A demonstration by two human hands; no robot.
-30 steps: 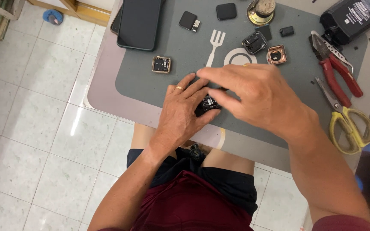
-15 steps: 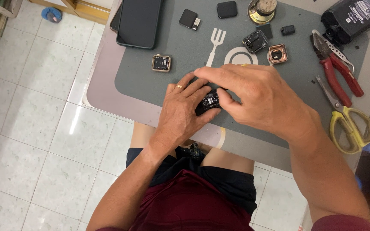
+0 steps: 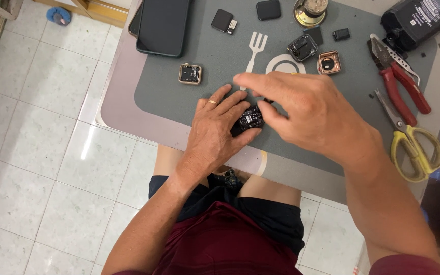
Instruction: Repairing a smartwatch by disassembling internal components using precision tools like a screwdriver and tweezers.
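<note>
While left hand (palm down) pins black module, right hand pinches it.

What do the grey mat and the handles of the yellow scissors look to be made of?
The grey mat looks like soft matte rubber or silicone: flat, dull, with rounded corners. The scissors' handles look like smooth yellow plastic with a slight sheen, and their blades look like bare metal.

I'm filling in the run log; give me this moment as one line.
left hand: holds small black module on grey mat | right hand: fingertips on module | nearby: red pliers, yellow scissors
</note>
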